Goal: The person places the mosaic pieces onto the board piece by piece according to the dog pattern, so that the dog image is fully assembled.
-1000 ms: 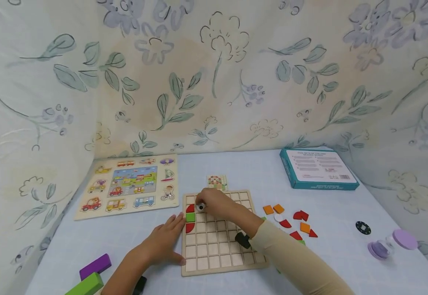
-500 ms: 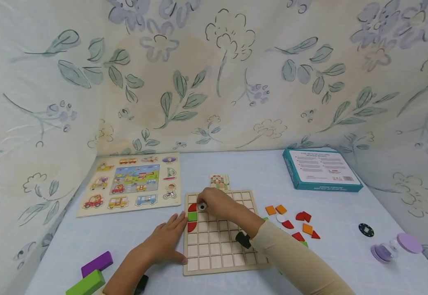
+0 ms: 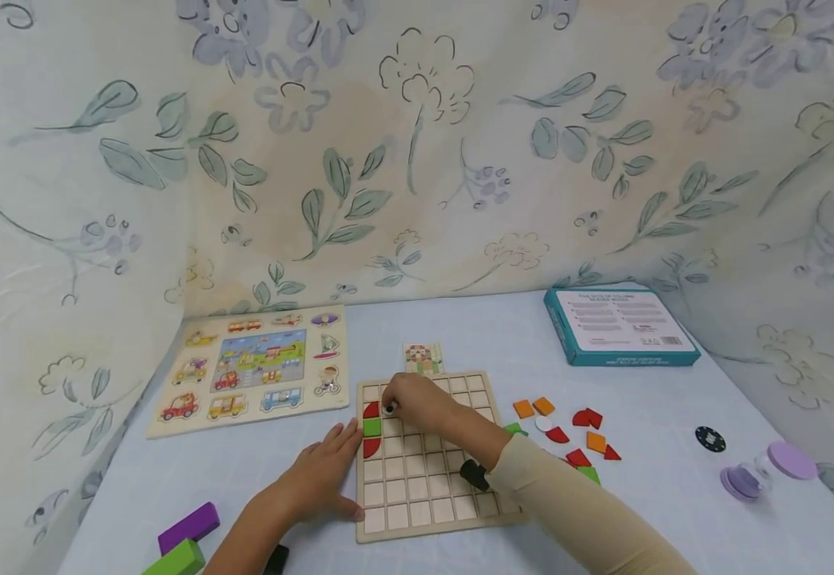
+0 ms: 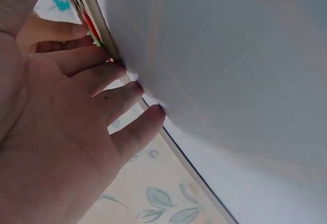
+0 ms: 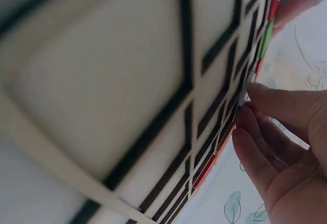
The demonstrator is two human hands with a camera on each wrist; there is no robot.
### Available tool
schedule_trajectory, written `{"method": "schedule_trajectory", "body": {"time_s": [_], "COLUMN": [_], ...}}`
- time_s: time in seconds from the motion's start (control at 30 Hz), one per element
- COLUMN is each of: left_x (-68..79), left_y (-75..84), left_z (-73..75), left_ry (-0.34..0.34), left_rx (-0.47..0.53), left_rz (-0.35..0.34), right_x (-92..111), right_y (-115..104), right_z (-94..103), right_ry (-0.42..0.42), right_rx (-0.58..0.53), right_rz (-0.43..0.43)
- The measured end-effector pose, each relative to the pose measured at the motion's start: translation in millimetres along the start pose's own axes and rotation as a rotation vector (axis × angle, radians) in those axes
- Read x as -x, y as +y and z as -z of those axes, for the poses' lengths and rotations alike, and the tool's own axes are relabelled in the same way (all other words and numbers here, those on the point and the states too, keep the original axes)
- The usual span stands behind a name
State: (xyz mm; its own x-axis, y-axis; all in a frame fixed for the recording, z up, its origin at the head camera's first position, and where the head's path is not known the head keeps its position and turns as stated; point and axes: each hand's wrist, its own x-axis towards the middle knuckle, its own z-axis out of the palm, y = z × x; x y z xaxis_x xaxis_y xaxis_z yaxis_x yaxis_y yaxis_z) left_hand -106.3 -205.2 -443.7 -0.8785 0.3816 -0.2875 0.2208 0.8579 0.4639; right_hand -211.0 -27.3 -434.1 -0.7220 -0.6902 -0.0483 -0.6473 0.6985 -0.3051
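Note:
A wooden grid board [image 3: 406, 493] lies on the table. Along its left column sit a red quarter-round piece [image 3: 371, 410], a green square piece [image 3: 371, 428] and a second red quarter-round piece [image 3: 371, 447]. With thumb and fingertips, my right hand [image 3: 422, 403] pinches a small white piece with a black dot [image 3: 389, 410] at a cell beside the upper red piece; the fingers cover part of it. My left hand [image 3: 319, 473] lies at the board's left edge, fingers spread and fairly straight. Its fingertips [image 4: 158, 110] touch the table beside that edge.
A small pattern card [image 3: 422, 358] lies behind the board. Several loose coloured pieces [image 3: 595, 442] are scattered to the right. A vehicle puzzle [image 3: 259, 359], purple block [image 3: 188, 527], green block [image 3: 175, 557], teal box [image 3: 621, 326], black disc [image 3: 710, 438] and lilac-lidded container [image 3: 744, 483] surround the work area.
The head view has shifted slightly. My right hand stays over the same cell, and less of the white piece shows beside its fingers. My left hand keeps its place at the board's edge.

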Motion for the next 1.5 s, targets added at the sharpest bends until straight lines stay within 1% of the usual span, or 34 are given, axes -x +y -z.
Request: {"method": "schedule_trajectory", "body": {"time_s": [0.1,0.17,0.23,0.3,0.37,0.43,0.5,0.57,0.6,0.67,0.73,0.8,0.87,0.97,1.03,1.1,1.17,1.2,1.23,1.3,1.37,1.43,1.5], "left_x": [3.4,7.7,12.5,16.3,18.8,20.5,21.8,22.6,22.5,20.6,17.4,13.9,11.2,8.0,6.2,4.2,2.0,0.8,-0.4,-2.9,-5.0,-6.3,-7.0], "left_y": [-3.2,-7.0,-11.7,-15.0,-17.8,-19.4,-20.9,-21.5,-21.2,-19.6,-17.2,-14.8,-12.9,-10.8,-9.8,-8.6,-7.9,-7.6,-7.3,-7.0,-6.8,-6.4,-5.8], "left_z": [-2.6,-2.8,-2.1,0.3,3.4,7.2,10.6,13.4,14.4,15.5,15.6,14.3,12.3,9.0,7.1,5.8,5.0,4.6,4.5,3.8,2.4,0.3,-2.0], "left_ry": [0.026,0.047,0.068,0.08,0.089,0.088,0.085,0.078,0.073,0.062,0.051,0.037,0.028,0.014,0.007,-0.004,-0.01,-0.01,-0.009,-0.003,0.003,0.004,0.002], "left_rx": [0.01,0.012,0.016,0.014,0.005,-0.008,-0.02,-0.032,-0.03,-0.026,-0.018,-0.011,-0.01,-0.005,0.002,0.01,0.007,0.005,0.0,-0.007,-0.009,0.0,0.007], "left_rz": [0.004,0.022,0.044,0.063,0.072,0.079,0.084,0.087,0.083,0.073,0.059,0.047,0.041,0.034,0.026,0.016,0.004,-0.001,-0.004,-0.008,-0.005,0.003,0.01], "right_x": [-1,-3,-1,8,23,43,64,82,91,106,119,128,134,141,142,142,137,132,126,109,90,71,57], "right_y": [-5,-8,-9,-4,9,28,46,61,67,76,83,87,89,91,93,94,92,89,86,77,65,56,50], "right_z": [1.8,7.1,17.2,31.8,46.0,56.3,60.9,57.1,54.2,46.9,39.5,33.7,29.8,27.0,28.0,30.9,36.1,38.8,41.2,44.3,44.1,40.0,34.1], "right_ry": [-0.009,-0.003,0.005,0.002,-0.005,-0.022,-0.034,-0.056,-0.066,-0.068,-0.056,-0.015,0.026,0.042,0.031,0.029,0.054,0.071,0.087,0.107,0.095,0.069,0.036], "right_rx": [0.037,0.032,0.016,-0.011,-0.005,0.028,0.064,0.108,0.123,0.158,0.209,0.279,0.332,0.373,0.349,0.293,0.181,0.108,0.036,-0.086,-0.178,-0.21,-0.222], "right_rz": [0.024,0.043,0.05,0.021,-0.047,-0.154,-0.262,-0.369,-0.406,-0.447,-0.456,-0.433,-0.405,-0.381,-0.402,-0.434,-0.454,-0.448,-0.428,-0.35,-0.257,-0.179,-0.128]}}
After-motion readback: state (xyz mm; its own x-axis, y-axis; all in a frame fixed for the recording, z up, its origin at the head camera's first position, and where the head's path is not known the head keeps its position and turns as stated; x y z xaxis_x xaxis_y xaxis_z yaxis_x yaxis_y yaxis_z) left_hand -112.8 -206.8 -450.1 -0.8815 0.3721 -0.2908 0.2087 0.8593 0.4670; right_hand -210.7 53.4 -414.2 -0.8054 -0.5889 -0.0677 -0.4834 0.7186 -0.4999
